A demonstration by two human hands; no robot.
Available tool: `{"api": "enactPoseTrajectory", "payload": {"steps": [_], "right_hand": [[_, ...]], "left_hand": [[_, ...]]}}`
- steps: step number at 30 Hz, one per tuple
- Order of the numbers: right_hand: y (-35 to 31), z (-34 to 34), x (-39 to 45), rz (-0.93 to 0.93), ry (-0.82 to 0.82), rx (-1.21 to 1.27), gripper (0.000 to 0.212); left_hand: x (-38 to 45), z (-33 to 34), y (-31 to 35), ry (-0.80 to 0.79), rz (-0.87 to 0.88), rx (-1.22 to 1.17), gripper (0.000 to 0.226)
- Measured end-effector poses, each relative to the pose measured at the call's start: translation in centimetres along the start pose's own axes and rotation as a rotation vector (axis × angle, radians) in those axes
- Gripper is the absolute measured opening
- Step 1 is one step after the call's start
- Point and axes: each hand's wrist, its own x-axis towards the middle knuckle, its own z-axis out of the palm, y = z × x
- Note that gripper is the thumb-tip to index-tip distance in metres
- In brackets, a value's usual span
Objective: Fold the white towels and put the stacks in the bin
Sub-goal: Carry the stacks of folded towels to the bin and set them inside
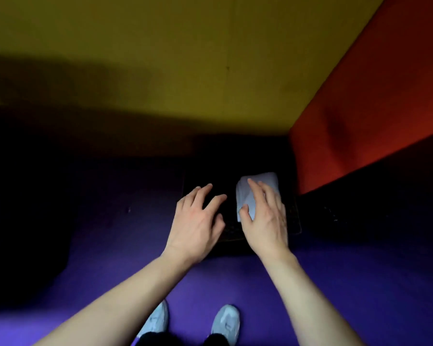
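A person stands over a dark bin [295, 221] on a purple floor [110, 245], both bare arms reaching down into it. The right hand [265, 218] lies on a folded white towel stack [260, 186] at the bin's right side, fingers stretched over the top and thumb hooked at its near edge, so the grip looks like a light hold on the stack. The left hand [198, 221] hovers just beside it over the bin's dark interior, fingers spread and holding nothing. Pale shoes [225, 320] show below. The stack appears to be going in, or just set down; the bin's depth is lost in shadow. The risk from here is that the folds slip open if the right hand lets go before the stack is bearing on the bottom, or that withdrawing fingers drag the top layer askew, since the left hand gives no support
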Motion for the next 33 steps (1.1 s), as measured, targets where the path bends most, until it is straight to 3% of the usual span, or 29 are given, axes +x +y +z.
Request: {"api": "enactPoseTrajectory", "payload": {"steps": [10,22,33], "right_hand": [[-22.0,-2.0,-1.9,-0.227,-0.131,0.143,0.059],[-46.2,9.5,-5.1,-0.418,-0.277,0.243,0.058],[-59.7,19.2,4.0,-0.507,-0.325,0.176,0.051]], "left_hand": [[-10.5,-16.8,-8.6,0.265,-0.279,-0.045,0.044],[-21.1,-27.3,-29.5,0.371,-0.528,-0.039,0.049],[-12.8,-30.9,-47.0,0.474,-0.626,0.035,0.048]]}}
